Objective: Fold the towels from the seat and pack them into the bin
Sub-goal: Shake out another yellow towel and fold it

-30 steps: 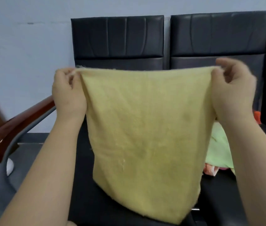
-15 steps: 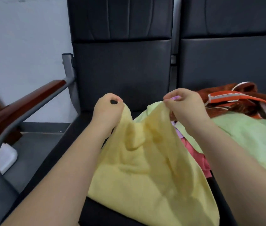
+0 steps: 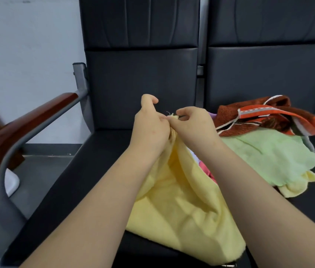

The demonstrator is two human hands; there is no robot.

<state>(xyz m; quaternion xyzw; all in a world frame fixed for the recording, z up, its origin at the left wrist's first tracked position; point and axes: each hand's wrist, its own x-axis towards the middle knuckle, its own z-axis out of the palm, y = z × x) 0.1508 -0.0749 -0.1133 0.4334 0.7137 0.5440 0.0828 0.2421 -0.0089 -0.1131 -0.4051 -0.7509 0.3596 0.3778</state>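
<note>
- The seat [image 3: 98, 161]: a dark padded cushion. It bears the yellow towel [image 3: 183, 209] at front centre and the unfolded pile to the right. No bin is in view.
- The yellow towel: judged light, soft and limp. It sags in loose folds on the cushion and will not hold a crease unaided. Take hold at the corners or along a hem.
- The green towel [image 3: 268, 157] and orange-brown towel [image 3: 259, 117]: heaped, not yet folded.
- The left hand [image 3: 151, 130] and right hand [image 3: 193, 126]: touching, raised above the cushion, each pinching a top corner of the yellow towel.
- The fingers [image 3: 186, 113]: curled and pressed close on the cloth. The left index finger [image 3: 150, 98] hooks free above.
</note>
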